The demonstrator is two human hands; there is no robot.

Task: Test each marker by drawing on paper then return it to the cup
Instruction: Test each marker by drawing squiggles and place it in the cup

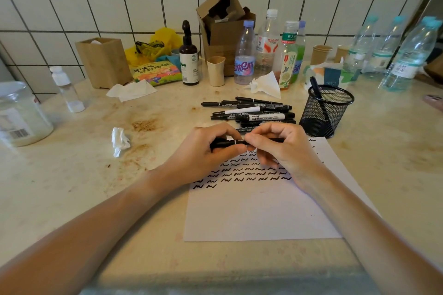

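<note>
Both hands on one marker, above the paper.
Left hand (211, 148) and right hand (280, 148) each pinch the black marker (230, 143); mesh cup (326, 112) beyond right hand.

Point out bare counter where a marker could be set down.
Free: the counter right of the paper, in front of the mesh cup. Also left of the paper, nearer than the crumpled tissue. Crowded: the marker pile and bottles behind.
</note>
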